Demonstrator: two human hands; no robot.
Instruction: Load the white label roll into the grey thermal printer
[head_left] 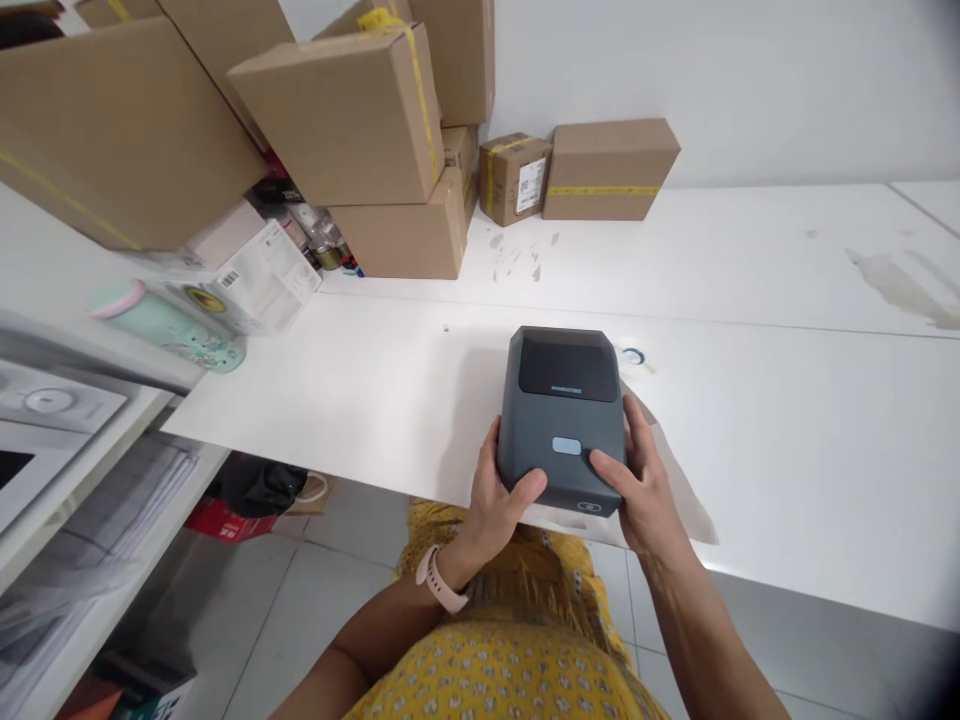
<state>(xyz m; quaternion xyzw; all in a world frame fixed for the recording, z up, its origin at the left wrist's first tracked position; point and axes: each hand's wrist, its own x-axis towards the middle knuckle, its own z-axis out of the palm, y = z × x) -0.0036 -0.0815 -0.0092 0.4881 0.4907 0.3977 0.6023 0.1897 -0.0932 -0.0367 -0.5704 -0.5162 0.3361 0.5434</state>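
Note:
A dark grey, boxy label printer (564,425) with a glossy black window on top and a pale blue button is at the table's front edge. My left hand (501,495) grips its near left corner, thumb on the top face and fingers down the side. Around the right side wraps my right hand (637,475), its thumb lying on top near the button. Both hands are closed on the printer. Its underside is hidden, so I cannot tell whether it rests on the table or is just above it.
The white table (787,440) bears a small round sticker (634,356) just beyond the printer. Cardboard boxes (352,120) are stacked at the back left, with a smaller box (517,178) beside them. A mint green bottle (172,325) and a shelf with a white appliance (52,410) are at left.

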